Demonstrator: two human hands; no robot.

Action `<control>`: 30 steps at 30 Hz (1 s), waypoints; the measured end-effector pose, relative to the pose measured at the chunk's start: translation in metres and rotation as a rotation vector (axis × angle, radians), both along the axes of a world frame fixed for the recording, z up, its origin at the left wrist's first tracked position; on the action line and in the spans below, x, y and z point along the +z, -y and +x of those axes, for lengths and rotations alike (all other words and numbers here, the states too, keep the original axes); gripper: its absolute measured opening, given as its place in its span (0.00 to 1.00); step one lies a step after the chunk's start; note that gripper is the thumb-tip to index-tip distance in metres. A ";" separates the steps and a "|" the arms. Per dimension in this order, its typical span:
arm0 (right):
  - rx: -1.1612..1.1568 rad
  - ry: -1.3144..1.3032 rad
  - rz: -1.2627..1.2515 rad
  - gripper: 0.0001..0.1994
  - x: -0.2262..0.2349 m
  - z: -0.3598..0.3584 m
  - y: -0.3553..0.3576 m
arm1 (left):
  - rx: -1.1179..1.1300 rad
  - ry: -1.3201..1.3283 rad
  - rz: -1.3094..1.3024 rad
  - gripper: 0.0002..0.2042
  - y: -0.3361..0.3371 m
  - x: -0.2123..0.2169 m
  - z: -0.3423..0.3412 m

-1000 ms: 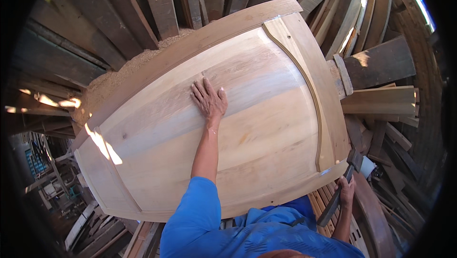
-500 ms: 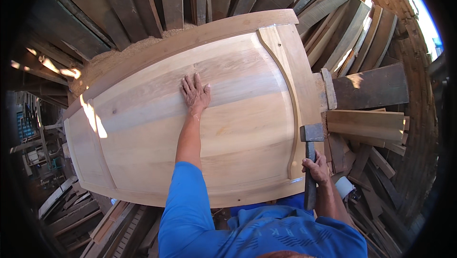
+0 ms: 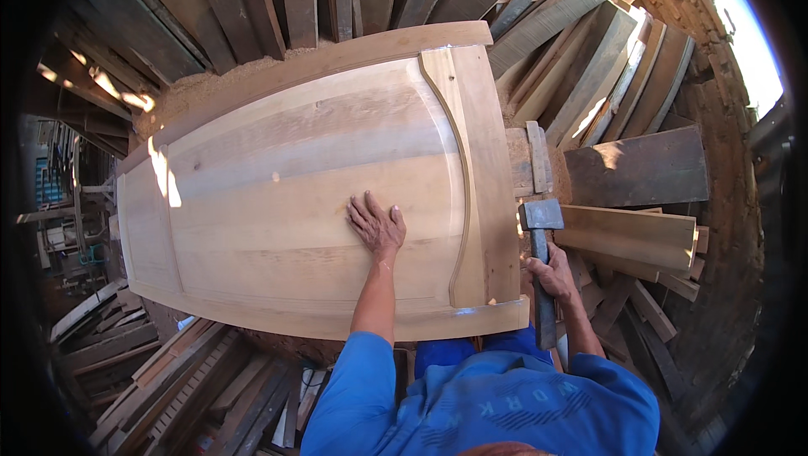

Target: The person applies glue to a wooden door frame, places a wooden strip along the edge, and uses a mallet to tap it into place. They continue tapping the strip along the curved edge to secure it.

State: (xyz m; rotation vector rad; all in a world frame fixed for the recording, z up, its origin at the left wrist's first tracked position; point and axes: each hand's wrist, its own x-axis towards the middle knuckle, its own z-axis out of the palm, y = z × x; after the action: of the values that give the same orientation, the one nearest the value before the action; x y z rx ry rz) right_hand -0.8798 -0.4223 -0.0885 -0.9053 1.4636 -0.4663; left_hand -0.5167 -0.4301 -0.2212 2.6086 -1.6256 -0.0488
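A large pale wooden panel door (image 3: 286, 212) lies flat in front of me, with a curved rail (image 3: 459, 153) across its right end. My left hand (image 3: 376, 225) rests palm down on the panel, fingers spread and holding nothing. Just past the door's right end, my right hand (image 3: 553, 275) is closed around the dark handle of a hammer (image 3: 541, 214). The hammer stands roughly upright in my grip, its blocky grey head at the top, apart from the door. Part of the handle is hidden by my fingers.
Many dark boards (image 3: 295, 2) lean along the far side, above a strip of sawdust (image 3: 194, 98). To the right lie a wide dark plank (image 3: 640, 166) and pale planks (image 3: 631, 233). Stacked timber (image 3: 177, 372) fills the near left. A wooden support (image 3: 526, 157) shows beyond the door's right end.
My left hand has moved nearer to me and a little rightward across the panel, staying flat. The view has shifted, with the door further left in it. My right hand still holds the hammer.
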 end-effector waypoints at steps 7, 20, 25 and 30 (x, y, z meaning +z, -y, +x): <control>0.014 0.022 -0.006 0.12 0.017 0.024 -0.012 | 0.042 -0.065 0.002 0.36 0.001 0.002 -0.003; 0.334 0.021 0.006 0.12 0.014 -0.024 0.043 | 0.022 0.010 0.075 0.36 -0.004 -0.016 0.010; 0.396 -0.107 -0.013 0.12 0.020 -0.063 0.080 | 0.266 -0.250 0.300 0.37 0.020 0.021 -0.019; 0.353 -0.226 -0.014 0.13 0.025 -0.087 0.098 | 0.245 -0.314 0.411 0.37 0.027 0.027 -0.095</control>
State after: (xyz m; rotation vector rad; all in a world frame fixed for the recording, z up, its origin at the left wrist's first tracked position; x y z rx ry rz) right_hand -0.9664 -0.5199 -0.0636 -1.2304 1.4621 -0.1146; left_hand -0.6122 -0.4572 -0.1939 2.8732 -1.2900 -0.8136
